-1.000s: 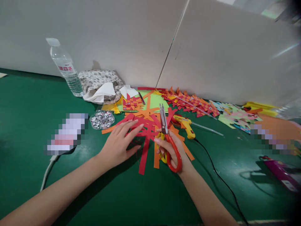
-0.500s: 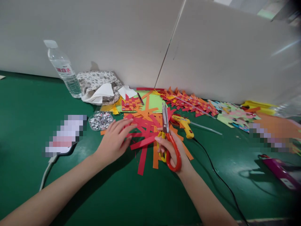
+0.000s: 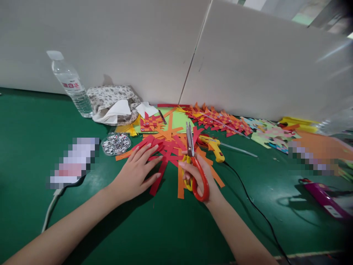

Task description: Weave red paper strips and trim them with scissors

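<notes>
My left hand (image 3: 138, 175) lies with its fingers spread over the left side of a pile of red paper strips (image 3: 164, 167), touching them. In my right hand (image 3: 205, 176) is a pair of scissors (image 3: 200, 178) with red and yellow handles, blades pointing away from me and nearly closed. Orange paper strips (image 3: 180, 182) stick out from under the red ones, some beneath the scissors. Behind the pile, a woven red and orange paper fish (image 3: 150, 123) rests on a light green sheet (image 3: 182, 118).
A yellow glue gun (image 3: 216, 146) with a black cord lies right of the strips. Woven fish (image 3: 223, 119) line the wall. At left are a bag of googly eyes (image 3: 116, 143), a tissue pouch (image 3: 113, 96), a water bottle (image 3: 72, 88) and a phone (image 3: 75, 162). A purple power strip (image 3: 322, 198) sits far right.
My left hand has moved slightly toward me, its fingers now flatter on the red strips. Some red strips have shifted left. The scissors stay in my right hand.
</notes>
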Demonstrator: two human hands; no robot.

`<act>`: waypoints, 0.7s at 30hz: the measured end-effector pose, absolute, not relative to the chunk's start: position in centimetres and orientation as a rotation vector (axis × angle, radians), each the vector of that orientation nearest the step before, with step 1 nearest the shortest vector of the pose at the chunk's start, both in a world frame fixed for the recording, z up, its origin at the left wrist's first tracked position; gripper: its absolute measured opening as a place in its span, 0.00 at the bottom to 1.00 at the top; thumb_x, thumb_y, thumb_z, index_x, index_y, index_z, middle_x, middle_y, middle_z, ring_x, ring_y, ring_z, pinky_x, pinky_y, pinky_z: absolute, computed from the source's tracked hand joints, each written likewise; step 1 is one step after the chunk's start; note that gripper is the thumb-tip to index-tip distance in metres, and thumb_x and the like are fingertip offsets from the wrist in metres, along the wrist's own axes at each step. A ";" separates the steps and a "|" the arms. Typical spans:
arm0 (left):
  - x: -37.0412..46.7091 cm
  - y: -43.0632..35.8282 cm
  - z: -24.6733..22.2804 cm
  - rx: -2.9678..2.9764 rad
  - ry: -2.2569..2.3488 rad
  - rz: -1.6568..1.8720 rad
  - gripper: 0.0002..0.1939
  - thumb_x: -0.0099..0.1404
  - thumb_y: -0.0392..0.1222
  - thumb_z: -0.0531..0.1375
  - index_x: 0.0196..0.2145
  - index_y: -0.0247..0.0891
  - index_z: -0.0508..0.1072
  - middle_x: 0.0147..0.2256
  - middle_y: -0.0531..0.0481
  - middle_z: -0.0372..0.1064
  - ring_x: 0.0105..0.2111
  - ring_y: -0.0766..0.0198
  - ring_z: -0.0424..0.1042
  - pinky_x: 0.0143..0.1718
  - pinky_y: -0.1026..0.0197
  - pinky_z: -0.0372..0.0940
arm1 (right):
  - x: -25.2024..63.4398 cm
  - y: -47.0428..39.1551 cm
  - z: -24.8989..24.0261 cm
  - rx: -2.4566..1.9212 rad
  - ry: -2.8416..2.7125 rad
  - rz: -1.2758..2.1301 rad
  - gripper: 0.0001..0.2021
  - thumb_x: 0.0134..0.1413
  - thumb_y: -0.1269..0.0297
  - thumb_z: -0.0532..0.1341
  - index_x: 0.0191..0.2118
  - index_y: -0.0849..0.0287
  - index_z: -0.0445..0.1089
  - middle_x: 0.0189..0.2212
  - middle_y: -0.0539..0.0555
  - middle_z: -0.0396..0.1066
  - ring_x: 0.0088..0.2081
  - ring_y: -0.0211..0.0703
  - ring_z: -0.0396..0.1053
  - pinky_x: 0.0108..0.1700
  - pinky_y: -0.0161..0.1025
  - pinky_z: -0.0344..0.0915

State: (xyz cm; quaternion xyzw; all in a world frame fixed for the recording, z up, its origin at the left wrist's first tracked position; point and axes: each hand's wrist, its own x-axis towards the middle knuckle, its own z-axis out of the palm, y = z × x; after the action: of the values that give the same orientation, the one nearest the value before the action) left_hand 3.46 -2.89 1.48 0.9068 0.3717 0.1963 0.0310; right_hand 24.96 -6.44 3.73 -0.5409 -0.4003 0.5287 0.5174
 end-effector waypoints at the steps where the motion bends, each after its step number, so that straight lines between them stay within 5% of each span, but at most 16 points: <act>1: 3.4 -2.9 1.6 2.803 1.065 0.576 0.23 0.67 0.48 0.53 0.58 0.42 0.65 0.65 0.42 0.49 0.64 0.46 0.46 0.61 0.38 0.45 | 25.0 -6.4 3.7 -1.300 -0.961 1.271 0.21 0.41 0.60 0.69 0.43 0.54 0.66 0.16 0.40 0.60 0.16 0.31 0.57 0.20 0.31 0.58; 10: 3.5 -2.4 1.0 2.745 0.973 0.513 0.16 0.65 0.50 0.57 0.49 0.52 0.73 0.61 0.46 0.56 0.61 0.46 0.53 0.58 0.35 0.49 | 24.6 -6.5 4.3 -1.305 -0.933 1.304 0.23 0.38 0.61 0.70 0.43 0.55 0.65 0.17 0.40 0.59 0.17 0.31 0.57 0.22 0.31 0.60; 16: 4.0 -2.7 1.6 2.554 0.933 0.843 0.09 0.65 0.43 0.58 0.35 0.44 0.79 0.51 0.45 0.69 0.54 0.51 0.64 0.55 0.43 0.57 | 24.6 -6.5 4.2 -1.319 -0.927 1.280 0.23 0.38 0.60 0.70 0.43 0.56 0.66 0.17 0.40 0.58 0.16 0.31 0.57 0.20 0.30 0.57; 21: 4.0 -3.1 3.2 1.790 1.063 1.061 0.09 0.62 0.46 0.60 0.32 0.39 0.75 0.41 0.45 0.74 0.42 0.59 0.71 0.45 0.57 0.66 | 24.8 -6.5 4.2 -1.325 -0.931 1.245 0.23 0.38 0.59 0.70 0.42 0.56 0.65 0.20 0.42 0.63 0.17 0.30 0.57 0.19 0.31 0.56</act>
State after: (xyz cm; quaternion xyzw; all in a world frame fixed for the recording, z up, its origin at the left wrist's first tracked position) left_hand 4.04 -3.11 3.22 0.7047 0.4186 0.4178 0.3919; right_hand 24.81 -6.45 4.20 -0.5533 -0.3886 0.5197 0.5222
